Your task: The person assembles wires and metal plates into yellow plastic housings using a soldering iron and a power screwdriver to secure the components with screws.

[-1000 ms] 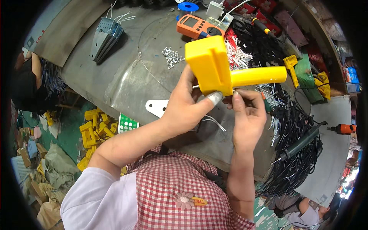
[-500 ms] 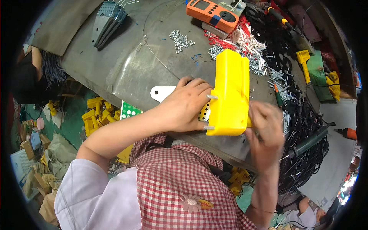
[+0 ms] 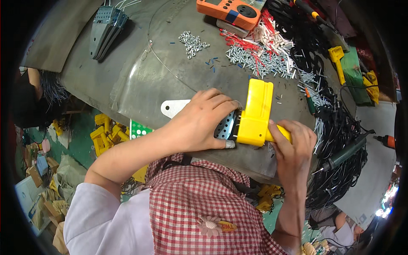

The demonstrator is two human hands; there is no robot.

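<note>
Right hand [image 3: 293, 142] closed around the handle of the yellow plastic housing [image 3: 255, 112], centre-right of frame, on the grey metal bench [image 3: 127, 76]. Left hand [image 3: 202, 121] lies palm-down, fingers curled, pressing a perforated metal plate [image 3: 225, 126] against the housing's left edge; whether it actually grips the plate cannot be told. Plate mostly hidden under that hand. White bracket [image 3: 174, 107] partly covered by the left wrist
</note>
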